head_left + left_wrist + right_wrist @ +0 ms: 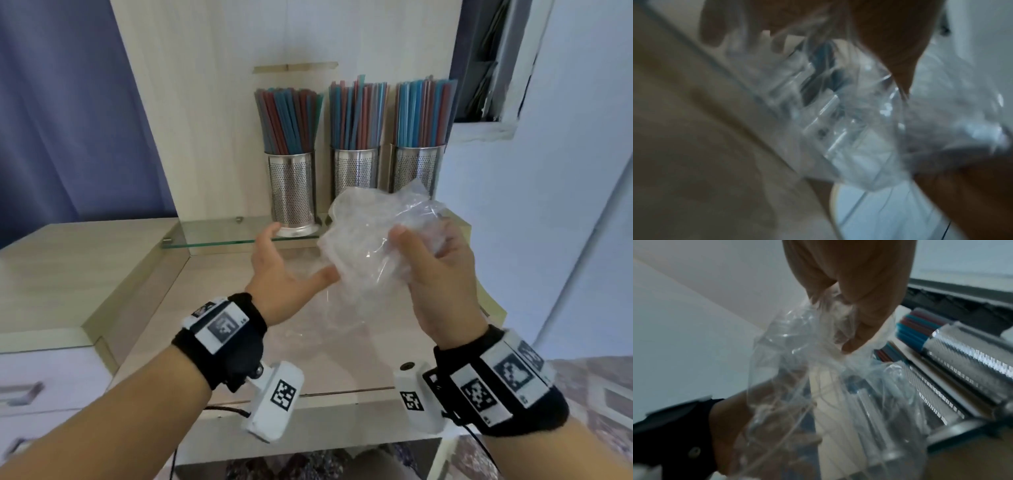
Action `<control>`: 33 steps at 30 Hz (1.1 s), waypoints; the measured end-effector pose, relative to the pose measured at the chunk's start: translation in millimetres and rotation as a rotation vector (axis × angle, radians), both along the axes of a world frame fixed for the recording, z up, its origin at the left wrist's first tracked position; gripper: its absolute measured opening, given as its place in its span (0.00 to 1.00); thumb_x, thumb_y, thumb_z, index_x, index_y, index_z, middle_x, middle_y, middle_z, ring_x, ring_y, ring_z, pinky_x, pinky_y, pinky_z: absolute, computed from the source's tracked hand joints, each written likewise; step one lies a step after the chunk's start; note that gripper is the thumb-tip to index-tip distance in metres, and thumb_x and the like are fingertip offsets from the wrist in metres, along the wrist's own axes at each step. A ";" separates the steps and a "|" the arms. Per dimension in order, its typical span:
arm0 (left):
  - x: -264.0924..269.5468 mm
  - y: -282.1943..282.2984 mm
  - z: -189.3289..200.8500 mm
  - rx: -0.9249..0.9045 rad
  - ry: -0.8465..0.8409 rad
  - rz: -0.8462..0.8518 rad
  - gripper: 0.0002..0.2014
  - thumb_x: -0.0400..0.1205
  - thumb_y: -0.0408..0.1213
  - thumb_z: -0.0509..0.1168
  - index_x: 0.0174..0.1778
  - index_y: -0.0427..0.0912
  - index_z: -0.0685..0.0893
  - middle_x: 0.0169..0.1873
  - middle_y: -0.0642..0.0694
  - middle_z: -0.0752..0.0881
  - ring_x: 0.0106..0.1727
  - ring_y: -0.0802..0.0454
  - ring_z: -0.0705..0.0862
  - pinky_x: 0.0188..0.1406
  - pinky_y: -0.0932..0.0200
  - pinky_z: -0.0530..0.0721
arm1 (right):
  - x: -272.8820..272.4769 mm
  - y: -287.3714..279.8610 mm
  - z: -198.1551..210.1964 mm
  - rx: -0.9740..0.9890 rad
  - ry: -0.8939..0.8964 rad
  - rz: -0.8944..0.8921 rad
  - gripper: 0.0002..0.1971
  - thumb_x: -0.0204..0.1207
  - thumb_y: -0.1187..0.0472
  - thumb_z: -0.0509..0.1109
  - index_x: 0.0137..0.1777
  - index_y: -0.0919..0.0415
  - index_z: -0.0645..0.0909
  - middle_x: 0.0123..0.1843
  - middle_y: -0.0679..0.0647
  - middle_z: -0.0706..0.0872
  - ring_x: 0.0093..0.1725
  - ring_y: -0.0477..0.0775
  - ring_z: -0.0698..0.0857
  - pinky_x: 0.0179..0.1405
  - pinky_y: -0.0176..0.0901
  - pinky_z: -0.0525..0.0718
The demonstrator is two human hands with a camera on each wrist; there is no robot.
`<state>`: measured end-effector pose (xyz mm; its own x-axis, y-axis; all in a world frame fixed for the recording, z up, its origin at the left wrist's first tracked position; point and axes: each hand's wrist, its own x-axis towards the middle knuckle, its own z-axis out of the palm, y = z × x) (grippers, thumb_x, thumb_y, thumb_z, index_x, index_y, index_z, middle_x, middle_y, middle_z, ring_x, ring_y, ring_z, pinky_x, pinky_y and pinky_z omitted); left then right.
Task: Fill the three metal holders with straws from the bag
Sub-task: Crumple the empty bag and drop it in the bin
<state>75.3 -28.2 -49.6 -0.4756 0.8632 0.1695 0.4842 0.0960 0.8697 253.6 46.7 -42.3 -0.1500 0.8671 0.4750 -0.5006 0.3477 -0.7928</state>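
On the glass shelf: three perforated metal holders stand in a row along the back edge of the desk, against the wood panel.
Left holder (294,193): upright, packed with red and blue straws (287,118) that fan outward at the top.
Middle holder (354,169): upright, full of red and blue straws; its lower part is hidden behind the bag.
Right holder (416,168): upright, full of mostly blue straws with some red; its base is also hidden by the bag.
Bag (371,236): clear thin plastic, crumpled and creased, held in the air above the desk top, in front of the middle and right holders. No straws can be made out inside it.
Right hand (436,270): fingers and thumb curled round the bunched upper part of the bag, gripping it.
Left hand (281,274): fingers spread and fairly straight, palm turned toward the bag, thumb tip touching its lower left side; it does not clasp anything.
Wrist views: both blurred; the right one shows the crumpled plastic pinched under the fingers.
Desk (85,260): light wood surface.
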 end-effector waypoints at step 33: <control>253.6 73.4 -130.6 -0.030 0.965 -0.520 0.33 0.79 0.55 0.61 0.77 0.41 0.68 0.77 0.36 0.66 0.79 0.37 0.62 0.76 0.39 0.64 | 323.3 -33.3 -249.7 -0.278 -1.693 -0.194 0.40 0.70 0.61 0.77 0.74 0.47 0.55 0.34 0.50 0.82 0.28 0.48 0.82 0.27 0.41 0.80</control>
<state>328.9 45.3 -180.2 0.2692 0.9299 0.2506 0.9476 -0.3022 0.1033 576.9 13.4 -292.0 -0.1773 0.9538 -0.2427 0.9160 0.0698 -0.3950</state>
